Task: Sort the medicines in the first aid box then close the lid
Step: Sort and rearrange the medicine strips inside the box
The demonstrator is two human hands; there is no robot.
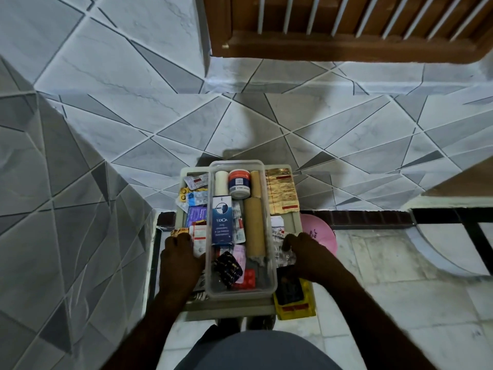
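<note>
The grey first aid box (293,222) stands open low in the middle of the head view. A clear plastic tray (237,162) sits in its middle, holding a white jar (239,182), a blue box (222,220), tan bandage rolls (254,228) and dark and red blister packs. Blister strips (196,198) fill the box's left side, and a gold strip sheet (282,190) lies on the right. My left hand (179,263) rests knuckles-up on the strips by the tray's left wall. My right hand (301,253) rests on clear packets by the tray's right wall. No lid is visible.
A yellow packet with a dark pouch (293,297) sits at the box's near right corner. A pink round object (318,231) lies behind the right hand. Tiled walls rise on the left and ahead, with a wooden louvred frame (346,28) above.
</note>
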